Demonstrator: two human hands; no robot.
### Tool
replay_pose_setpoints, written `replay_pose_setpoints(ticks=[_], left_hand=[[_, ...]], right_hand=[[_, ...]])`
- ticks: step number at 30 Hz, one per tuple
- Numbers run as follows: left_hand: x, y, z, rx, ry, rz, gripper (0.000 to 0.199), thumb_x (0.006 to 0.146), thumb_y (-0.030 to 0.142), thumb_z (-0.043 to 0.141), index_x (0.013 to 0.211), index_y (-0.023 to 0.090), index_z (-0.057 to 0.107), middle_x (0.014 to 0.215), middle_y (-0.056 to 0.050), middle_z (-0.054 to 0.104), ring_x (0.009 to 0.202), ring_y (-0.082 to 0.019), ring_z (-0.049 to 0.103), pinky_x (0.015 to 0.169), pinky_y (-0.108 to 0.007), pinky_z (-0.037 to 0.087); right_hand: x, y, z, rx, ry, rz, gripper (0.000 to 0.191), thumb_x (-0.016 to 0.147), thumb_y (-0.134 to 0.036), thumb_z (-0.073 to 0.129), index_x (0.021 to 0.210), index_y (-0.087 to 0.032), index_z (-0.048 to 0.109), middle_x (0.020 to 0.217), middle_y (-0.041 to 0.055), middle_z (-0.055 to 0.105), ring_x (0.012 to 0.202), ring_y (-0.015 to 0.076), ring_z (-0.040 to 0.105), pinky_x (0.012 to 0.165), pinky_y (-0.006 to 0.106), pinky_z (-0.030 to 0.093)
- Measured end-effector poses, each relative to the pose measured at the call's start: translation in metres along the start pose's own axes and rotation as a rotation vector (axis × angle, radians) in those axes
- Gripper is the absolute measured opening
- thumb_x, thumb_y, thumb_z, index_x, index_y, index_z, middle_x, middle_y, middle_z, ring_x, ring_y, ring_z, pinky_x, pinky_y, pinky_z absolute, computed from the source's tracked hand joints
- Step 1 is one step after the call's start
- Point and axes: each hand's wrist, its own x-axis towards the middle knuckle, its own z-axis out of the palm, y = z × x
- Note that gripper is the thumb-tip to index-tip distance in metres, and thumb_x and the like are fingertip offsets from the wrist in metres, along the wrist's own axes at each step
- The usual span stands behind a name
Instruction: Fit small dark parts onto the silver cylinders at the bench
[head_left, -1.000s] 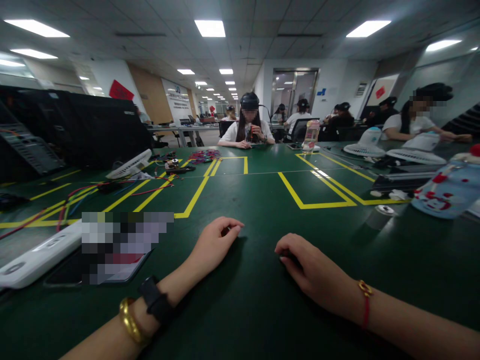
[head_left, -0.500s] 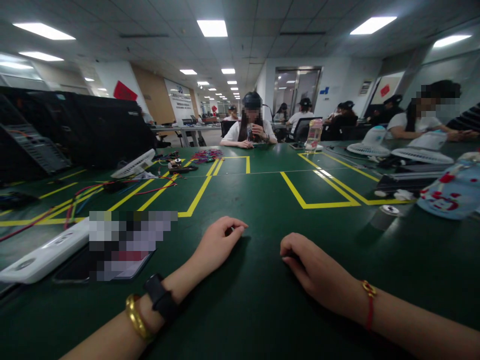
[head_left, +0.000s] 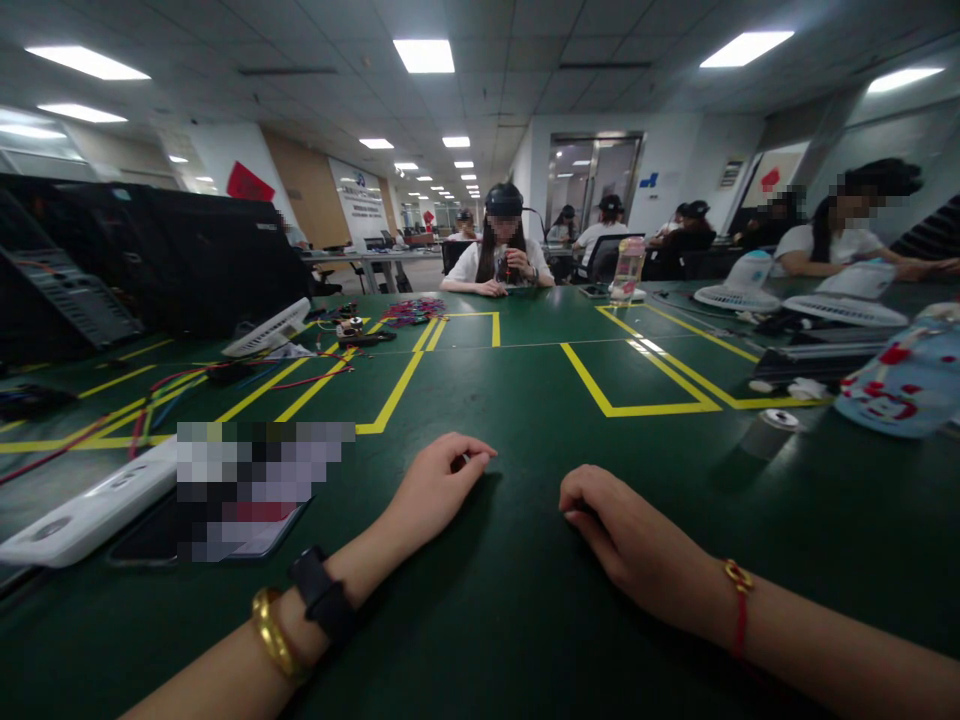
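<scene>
Small grey cylinder with a whitish round top point(head_left: 769, 437) stands at the frame's right, on its flat end, maybe so it won't roll. Low in the frame, the left hand point(head_left: 439, 490) and right hand point(head_left: 626, 540) seem empty, so their fingers curl loosely over the dark green flat surface point(head_left: 517, 600).

And here's the bench point(head_left: 510, 600), smooth with a soft sheen, light glinting off its yellow tape point(head_left: 664, 409); polished gold-coloured metal on the bangle point(head_left: 274, 635), matt black on the wristband point(head_left: 322, 595); sleek white plastic along the power strip point(head_left: 82, 515), and there, a shiny, see-through bottle point(head_left: 628, 265)!
</scene>
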Motion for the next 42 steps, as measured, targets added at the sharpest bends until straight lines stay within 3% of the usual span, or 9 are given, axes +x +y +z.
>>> replay_pose_setpoints(ticks=[42], left_hand=[[-0.0003, 0.0011, -0.0007, 0.017, -0.014, 0.019, 0.025, 0.085, 0.033, 0.046, 0.093, 0.021, 0.067, 0.093, -0.004, 0.064, 0.085, -0.019, 0.057, 0.078, -0.032, 0.043]], right_hand=[[0.0007, -0.0022, -0.0015, -0.019, 0.009, -0.023, 0.015, 0.086, -0.013, 0.038, 0.093, -0.018, 0.051, 0.095, 0.0049, 0.053, 0.085, 0.0129, 0.048, 0.078, 0.031, 0.043]])
